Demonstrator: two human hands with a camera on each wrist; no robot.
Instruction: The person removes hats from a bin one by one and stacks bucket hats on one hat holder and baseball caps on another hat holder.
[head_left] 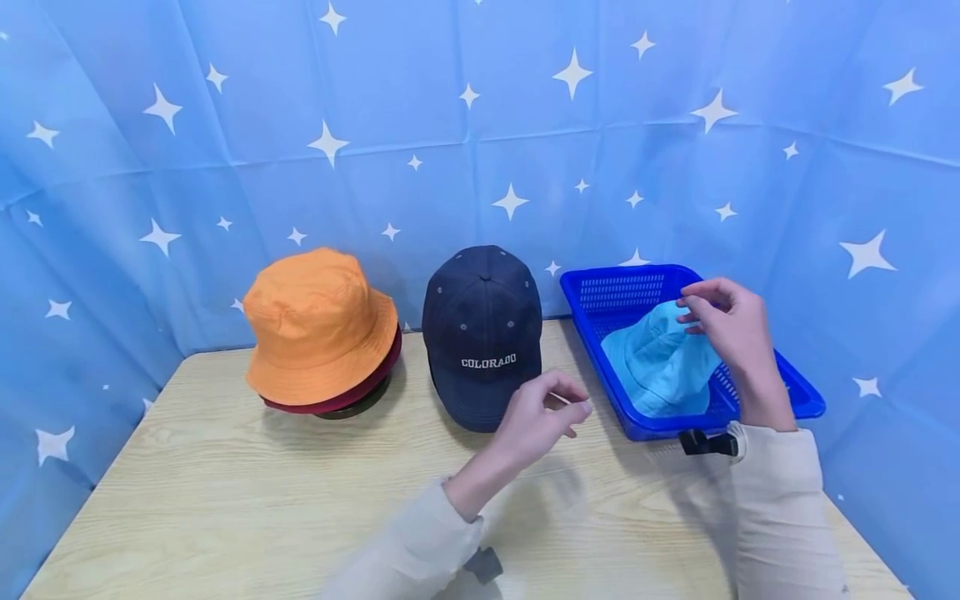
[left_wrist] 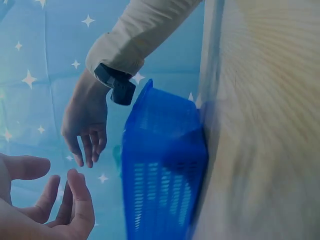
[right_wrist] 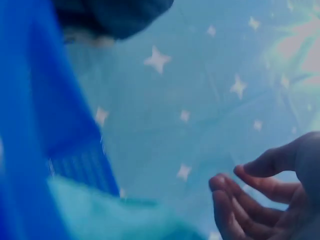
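A light blue bucket hat [head_left: 660, 362] lies in the blue plastic basket [head_left: 626, 421] at the right of the table. Just over that hat hovers my right hand [head_left: 735, 325], holding nothing, its fingers loosely bent; the right wrist view shows a gap between the fingers [right_wrist: 245, 205] and the hat [right_wrist: 115, 212]. My left hand [head_left: 536, 417], also holding nothing, hangs in front of the brim of a navy baseball cap [head_left: 483, 325] lettered COLORADO. Thumb and fingers of the left hand [left_wrist: 55, 200] stand apart in the left wrist view, beside the basket [left_wrist: 165, 185].
An orange bucket hat [head_left: 318, 325] sits at the left on top of a dark red hat [head_left: 330, 407], with a dark brim or base below. The wooden table [head_left: 247, 500] ends against a blue star-patterned curtain [head_left: 420, 100] behind and at both sides.
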